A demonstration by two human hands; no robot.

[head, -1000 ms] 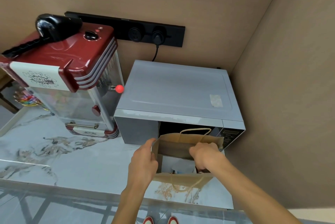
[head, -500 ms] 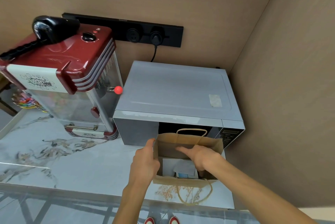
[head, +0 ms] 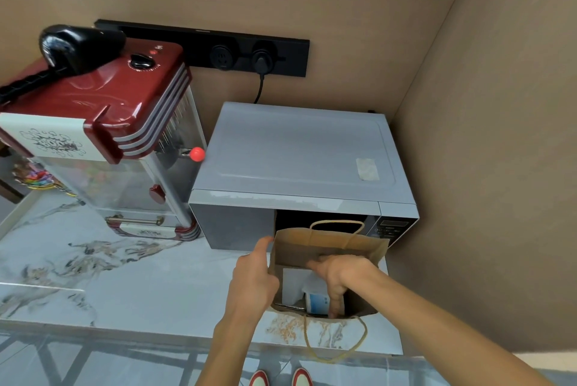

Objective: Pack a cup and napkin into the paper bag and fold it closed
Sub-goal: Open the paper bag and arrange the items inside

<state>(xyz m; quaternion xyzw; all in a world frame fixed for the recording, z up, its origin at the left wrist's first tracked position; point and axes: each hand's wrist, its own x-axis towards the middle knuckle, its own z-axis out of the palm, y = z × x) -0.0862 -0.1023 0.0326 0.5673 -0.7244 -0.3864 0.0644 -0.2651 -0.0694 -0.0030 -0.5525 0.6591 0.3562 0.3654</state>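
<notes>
The brown paper bag [head: 324, 248] with twisted paper handles stands upright and open on the white marble-patterned countertop [head: 125, 285], directly in front of the grey microwave oven [head: 296, 160] and well apart from the red and glass popcorn machine [head: 103, 123] at the left. The left hand [head: 254, 279] grips the bag's left wall at the rim, thumb raised along the outside edge and fingers curled closed on the paper, holding the mouth open. The right hand [head: 340, 273] reaches down into the mouth; its fingers [head: 335, 304] extend downward just beside the white cup with blue print [head: 317, 299], which sits low inside the bag. Whether those fingers grasp the cup or only touch it cannot be determined, because the palm hides the contact. A flat white sheet, probably the white paper napkin [head: 292, 282], stands against the interior left of the cup. The step in hand appears to be the seating of the contents; both items are inside, and only the fold remains. The next move calls for clearing the right hand from the mouth without dragging the cup upward, then bringing both rims together evenly. The near handle [head: 337, 351] hangs over the counter edge and should be kept out of the fold.
</notes>
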